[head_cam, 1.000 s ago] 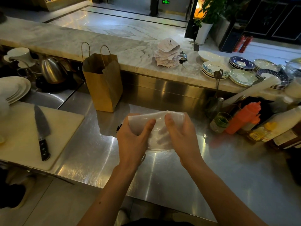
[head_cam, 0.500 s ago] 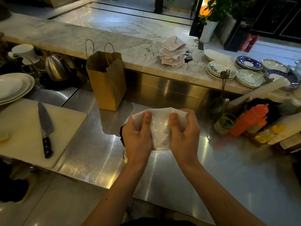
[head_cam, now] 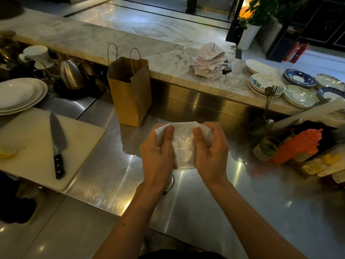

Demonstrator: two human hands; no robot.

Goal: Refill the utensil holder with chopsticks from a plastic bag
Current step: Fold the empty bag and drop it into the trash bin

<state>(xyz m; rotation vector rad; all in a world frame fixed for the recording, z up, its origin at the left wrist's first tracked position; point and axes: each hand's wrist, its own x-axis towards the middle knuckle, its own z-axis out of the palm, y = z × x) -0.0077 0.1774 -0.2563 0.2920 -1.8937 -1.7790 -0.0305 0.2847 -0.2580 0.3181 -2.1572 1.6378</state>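
A folded, translucent white plastic bag is held upright above the steel counter. My left hand grips its left side, thumb pressed on the front. My right hand grips its right side the same way. Below my left wrist a round metal rim shows, mostly hidden by the hands; I cannot tell what it is. No chopsticks are visible. A metal utensil holder with a fork and spoon stands at the right by the counter's back wall.
A brown paper bag stands behind the hands. A cutting board with a knife lies at the left, stacked white plates beyond it. An orange squeeze bottle, a glass jar and patterned plates crowd the right.
Both hands have curled tighter on the bag, folding it narrower and bringing its sides closer together. The view has shifted slightly; nothing else on the counter moved.
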